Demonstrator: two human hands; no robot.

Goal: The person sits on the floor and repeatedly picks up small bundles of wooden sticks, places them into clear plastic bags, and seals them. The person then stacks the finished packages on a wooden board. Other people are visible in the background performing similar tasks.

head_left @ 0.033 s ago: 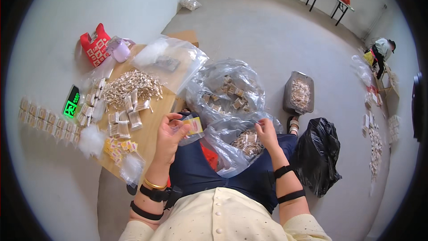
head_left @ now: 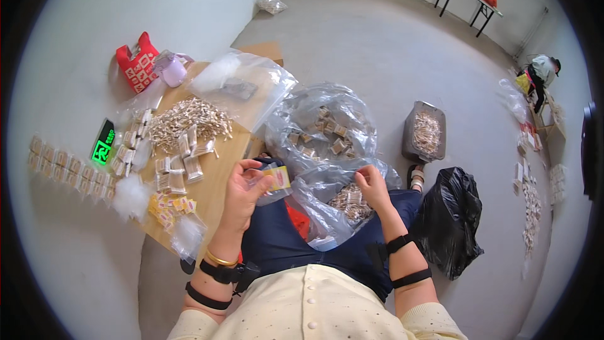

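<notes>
My left hand [head_left: 244,192] is closed, thumb against fingers, on a small clear plastic bag with a yellow-and-white card [head_left: 280,178] at it. Over my lap, my right hand [head_left: 374,189] has its fingers pinched together; whatever they hold, if anything, is too small to make out. Just below that hand, an open clear plastic bag [head_left: 308,204] on my lap holds a heap of cotton swabs [head_left: 351,201]. Beyond it stands a larger clear bag [head_left: 283,110] with several small packs of swabs inside.
At left, a wooden table [head_left: 220,176] bears loose swabs [head_left: 192,119], swab packs [head_left: 170,176], yellow cards [head_left: 170,209] and clear bags [head_left: 187,238]. A grey bin [head_left: 409,129] of swabs and a black plastic bag [head_left: 448,223] stand at right. Another person [head_left: 541,75] works at far right.
My right hand has shifted slightly to the left over the bag of swabs. My left hand keeps its hold on the small bag. The whole view has moved a little.
</notes>
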